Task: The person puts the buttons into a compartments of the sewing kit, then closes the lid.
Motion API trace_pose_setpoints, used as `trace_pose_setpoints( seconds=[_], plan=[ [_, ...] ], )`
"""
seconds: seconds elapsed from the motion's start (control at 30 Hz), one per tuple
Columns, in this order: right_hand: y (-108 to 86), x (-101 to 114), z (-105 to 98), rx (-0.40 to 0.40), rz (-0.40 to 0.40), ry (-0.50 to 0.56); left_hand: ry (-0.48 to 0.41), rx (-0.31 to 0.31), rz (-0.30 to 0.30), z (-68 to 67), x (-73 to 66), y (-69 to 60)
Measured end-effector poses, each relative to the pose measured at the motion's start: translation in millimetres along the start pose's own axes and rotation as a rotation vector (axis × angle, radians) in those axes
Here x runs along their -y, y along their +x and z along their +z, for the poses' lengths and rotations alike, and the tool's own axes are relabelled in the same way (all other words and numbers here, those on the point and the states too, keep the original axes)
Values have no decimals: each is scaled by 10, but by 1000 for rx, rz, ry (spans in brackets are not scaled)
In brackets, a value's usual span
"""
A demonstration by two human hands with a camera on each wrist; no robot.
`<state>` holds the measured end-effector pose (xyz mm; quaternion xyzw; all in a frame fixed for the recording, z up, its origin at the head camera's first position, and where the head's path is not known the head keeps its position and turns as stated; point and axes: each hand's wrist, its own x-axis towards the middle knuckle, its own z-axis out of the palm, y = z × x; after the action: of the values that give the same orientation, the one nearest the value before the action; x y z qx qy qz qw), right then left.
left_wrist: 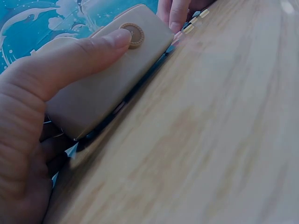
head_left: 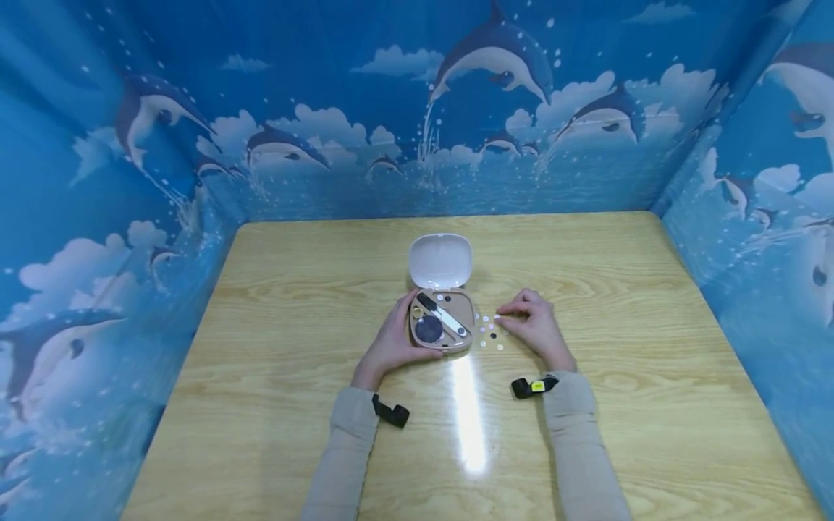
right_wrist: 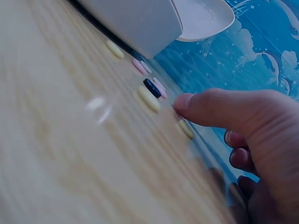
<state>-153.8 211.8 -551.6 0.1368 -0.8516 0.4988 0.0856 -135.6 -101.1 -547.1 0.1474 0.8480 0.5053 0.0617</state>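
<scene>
My left hand grips the near left side of a small beige case, its thumb on the round button-shaped clasp at the front. Inside the case lie a black-and-white tool, a dark round disc, a gold ring-like piece and a few small discs. To its right, several small white, pink and black buttons are scattered on the table. At their right edge my right hand pinches a small pale button between thumb and forefinger; the thumb mostly hides it in the right wrist view.
The case's white lid stands raised behind it. A wood-grain table carries everything, with a blue dolphin-print curtain around its back and sides. A bright light reflection crosses the tabletop between the forearms.
</scene>
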Motion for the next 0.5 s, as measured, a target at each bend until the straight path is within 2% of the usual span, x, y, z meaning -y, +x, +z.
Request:
trace_pose_setpoints(
  seconds=[0.13, 0.37, 0.5],
  plan=[
    [4, -27, 10, -1, -34, -29, -7, -5, 0, -2, -4, -4],
    [3, -16, 23, -6, -37, -88, -7, -6, -1, -2, -2, -9],
    [-6, 11, 21, -11, -50, -88, -5, -6, 4, 2, -1, -9]
  ],
)
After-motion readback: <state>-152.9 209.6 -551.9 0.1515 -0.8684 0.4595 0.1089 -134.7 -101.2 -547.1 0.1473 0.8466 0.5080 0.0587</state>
